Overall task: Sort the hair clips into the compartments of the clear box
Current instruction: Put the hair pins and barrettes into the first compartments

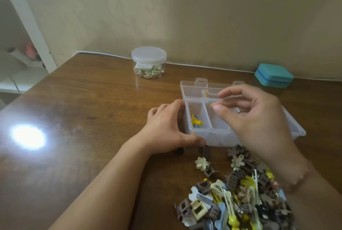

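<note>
The clear box (192, 89) stands open on the wooden table, its lid lying flat behind it. My left hand (166, 130) grips the box's left wall and front corner. A few yellow clips (196, 121) lie in the leftmost compartment, and the compartment beside it looks bare. A small cream clip (205, 93) rests near the back edge. My right hand (253, 117) hovers over the middle of the box, thumb and forefinger apart with nothing visible between them. It hides the right-hand compartments. A pile of brown, cream, yellow and blue hair clips (240, 194) lies in front of the box.
A round clear jar (149, 62) of small jewellery stands at the back centre. A teal case (273, 75) sits by the wall at the back right. A white shelf unit (24, 44) stands left of the table. A bright reflection (28, 137) marks the table's left side.
</note>
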`<state>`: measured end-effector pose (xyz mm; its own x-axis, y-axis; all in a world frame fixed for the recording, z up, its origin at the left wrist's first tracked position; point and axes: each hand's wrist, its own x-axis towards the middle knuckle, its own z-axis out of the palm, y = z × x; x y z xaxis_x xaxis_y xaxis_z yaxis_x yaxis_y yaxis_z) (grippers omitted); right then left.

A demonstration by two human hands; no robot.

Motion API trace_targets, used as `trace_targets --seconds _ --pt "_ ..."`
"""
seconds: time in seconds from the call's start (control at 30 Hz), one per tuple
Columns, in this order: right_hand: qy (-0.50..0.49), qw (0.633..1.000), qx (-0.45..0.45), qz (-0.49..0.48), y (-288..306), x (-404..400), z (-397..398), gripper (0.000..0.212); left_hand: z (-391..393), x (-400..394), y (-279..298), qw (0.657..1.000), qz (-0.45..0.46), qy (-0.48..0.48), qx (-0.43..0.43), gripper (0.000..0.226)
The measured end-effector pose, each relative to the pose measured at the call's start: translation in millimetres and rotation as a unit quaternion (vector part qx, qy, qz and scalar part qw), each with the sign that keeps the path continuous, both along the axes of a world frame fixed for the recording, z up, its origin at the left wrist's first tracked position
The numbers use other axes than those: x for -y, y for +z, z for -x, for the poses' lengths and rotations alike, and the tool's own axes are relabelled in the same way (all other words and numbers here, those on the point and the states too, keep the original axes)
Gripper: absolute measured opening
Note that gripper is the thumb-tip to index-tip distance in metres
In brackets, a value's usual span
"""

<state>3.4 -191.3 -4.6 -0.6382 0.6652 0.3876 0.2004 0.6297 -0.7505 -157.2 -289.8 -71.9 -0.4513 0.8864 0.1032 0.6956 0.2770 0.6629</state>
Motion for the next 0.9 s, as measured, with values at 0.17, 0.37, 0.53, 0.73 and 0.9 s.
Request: trace_targets --seconds 0.17,0.37,0.53,0.73,0.9 --pt "0.081 0.995 0.056 -0.006 20 -1 -33 0.013 -1 -1 -2 1.0 -0.008 0.007 -0.005 0.089" --pt "0.313 0.864 0.352 -0.178 11 20 -42 0.019 -3 -1 -1 1.0 -0.01 0.012 -0.005 0.087" --pt "0.318 0.829 0.385 -0.251 5 36 -44 0.025 -3 0 2 1.0 0.004 0.01 0.001 0.09" --pt "0.229 0.837 0.401 -0.292 -1 43 -39 0.032 -2 -1 1 1.0 0.004 0.012 0.003 0.089" --pt "0.206 0.838 0.403 -0.305 -5 44 -34 0.04 -2 -1 0 1.0 0.001 0.013 0.002 0.088"
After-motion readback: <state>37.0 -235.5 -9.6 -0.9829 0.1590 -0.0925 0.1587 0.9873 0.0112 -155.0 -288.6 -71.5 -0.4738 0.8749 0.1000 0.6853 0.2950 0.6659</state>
